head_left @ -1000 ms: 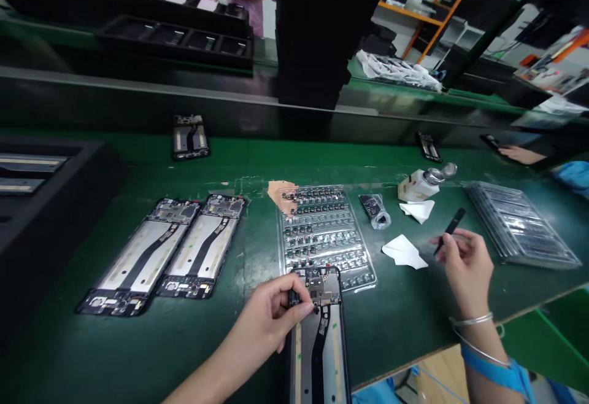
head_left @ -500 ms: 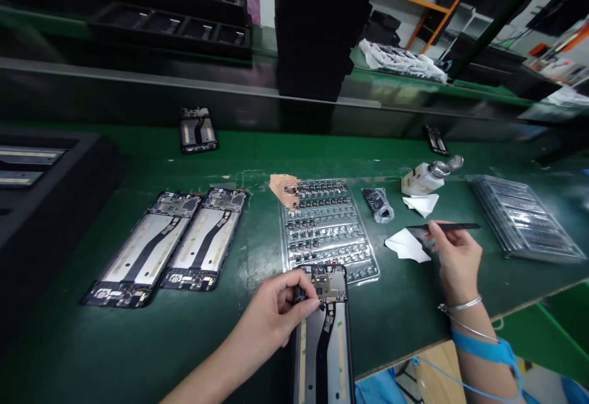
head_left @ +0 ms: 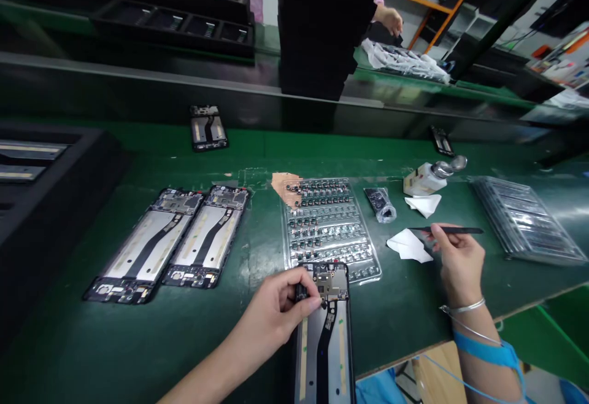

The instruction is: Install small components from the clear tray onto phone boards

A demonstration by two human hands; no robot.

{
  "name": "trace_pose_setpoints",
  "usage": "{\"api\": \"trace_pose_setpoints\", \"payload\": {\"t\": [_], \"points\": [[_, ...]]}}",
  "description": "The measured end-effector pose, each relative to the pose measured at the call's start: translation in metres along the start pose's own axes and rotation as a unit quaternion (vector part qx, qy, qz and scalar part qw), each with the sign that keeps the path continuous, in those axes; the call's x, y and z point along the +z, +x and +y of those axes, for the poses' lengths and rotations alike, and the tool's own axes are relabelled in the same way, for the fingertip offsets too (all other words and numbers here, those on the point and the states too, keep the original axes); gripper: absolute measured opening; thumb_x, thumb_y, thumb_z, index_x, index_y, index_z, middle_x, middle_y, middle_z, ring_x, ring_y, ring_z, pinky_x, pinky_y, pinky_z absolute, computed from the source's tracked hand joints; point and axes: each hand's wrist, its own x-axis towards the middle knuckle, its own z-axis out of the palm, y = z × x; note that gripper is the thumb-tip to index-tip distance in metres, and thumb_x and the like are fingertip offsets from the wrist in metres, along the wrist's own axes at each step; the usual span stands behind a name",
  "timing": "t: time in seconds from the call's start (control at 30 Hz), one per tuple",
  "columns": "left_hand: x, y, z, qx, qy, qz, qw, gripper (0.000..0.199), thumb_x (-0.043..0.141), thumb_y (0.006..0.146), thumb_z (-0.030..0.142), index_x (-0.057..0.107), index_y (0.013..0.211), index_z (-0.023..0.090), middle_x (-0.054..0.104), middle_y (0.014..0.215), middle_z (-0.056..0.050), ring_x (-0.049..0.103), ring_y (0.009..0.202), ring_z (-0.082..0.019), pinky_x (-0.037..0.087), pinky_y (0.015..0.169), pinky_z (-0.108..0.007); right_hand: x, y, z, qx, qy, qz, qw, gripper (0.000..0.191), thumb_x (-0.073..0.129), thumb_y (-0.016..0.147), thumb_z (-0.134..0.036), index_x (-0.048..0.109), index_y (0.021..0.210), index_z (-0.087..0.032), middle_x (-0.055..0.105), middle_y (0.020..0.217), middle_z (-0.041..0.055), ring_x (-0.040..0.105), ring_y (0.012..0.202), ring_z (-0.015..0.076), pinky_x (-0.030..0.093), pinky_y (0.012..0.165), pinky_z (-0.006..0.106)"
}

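In front of the tray (head_left: 369,245), the left hand (head_left: 281,309) is pinching a small part (head_left: 324,304) over the phone (head_left: 324,342), while the right hand (head_left: 462,264) is holding tweezers (head_left: 467,230) now swung level, seemingly suiting fine work.

Nothing in front of you could be read as a word, brand or number. Pale print stood near the upper end of the black ribbon cable (head_left: 324,355) on the nearest phone body (head_left: 335,342), but it was too small for you to make out. The white bottle (head_left: 420,181) to your right bore yellowish and dark marks, equally illegible. Tiny pale marks on the two phone bodies (head_left: 142,241) to your left gave you no legible lettering.
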Motion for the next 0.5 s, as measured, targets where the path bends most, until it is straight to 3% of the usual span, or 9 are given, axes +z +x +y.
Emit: {"api": "trace_pose_setpoints", "payload": {"t": [0.13, 0.27, 0.37, 0.5], "points": [[0.001, -0.002, 0.004, 0.015, 0.010, 0.015, 1.000, 0.012, 0.057, 0.077, 0.025, 0.053, 0.071, 0.015, 0.043, 0.062, 0.004, 0.034, 0.048, -0.005, 0.027, 0.042, -0.017, -0.002, -0.015, -0.021, 0.029, 0.060, -0.053, 0.996, 0.022, 0.078, 0.061, -0.032, 0.066, 0.073, -0.017, 0.061, 0.055, 0.0000, 0.053, 0.046, 0.0116, 0.040, 0.040, 0.023], [0.002, -0.005, 0.008, 0.035, 0.030, 0.040, 0.998, 0.009, 0.056, 0.078, 0.021, 0.053, 0.072, 0.015, 0.048, 0.065, 0.003, 0.038, 0.050, -0.005, 0.031, 0.046, -0.018, 0.001, -0.054, -0.057, 0.046, 0.087, -0.187, 0.977, 0.013, 0.075, 0.066, -0.026, 0.067, 0.073, -0.019, 0.060, 0.062, 0.0017, 0.053, 0.047, 0.0115, 0.041, 0.039, 0.023], [0.004, -0.007, 0.010, 0.049, 0.078, 0.075, 0.993, 0.009, 0.055, 0.079, 0.019, 0.054, 0.071, 0.015, 0.049, 0.066, 0.003, 0.040, 0.053, -0.006, 0.031, 0.048, -0.018, 0.014, -0.086, -0.082, 0.008, 0.079, -0.275, 0.958, 0.004, 0.069, 0.073, -0.021, 0.067, 0.076, -0.020, 0.060, 0.071, 0.0020, 0.053, 0.052, 0.0111, 0.043, 0.042, 0.023], [0.005, -0.009, 0.010, 0.071, 0.135, 0.085, 0.985, 0.009, 0.056, 0.079, 0.016, 0.057, 0.070, 0.016, 0.055, 0.070, 0.001, 0.047, 0.060, -0.008, 0.033, 0.051, -0.019, 0.041, -0.111, -0.097, -0.122, 0.040, -0.280, 0.951, 0.010, 0.068, 0.073, -0.013, 0.068, 0.078, -0.021, 0.064, 0.073, 0.0016, 0.061, 0.072, 0.0170, 0.050, 0.060, 0.027]]}}
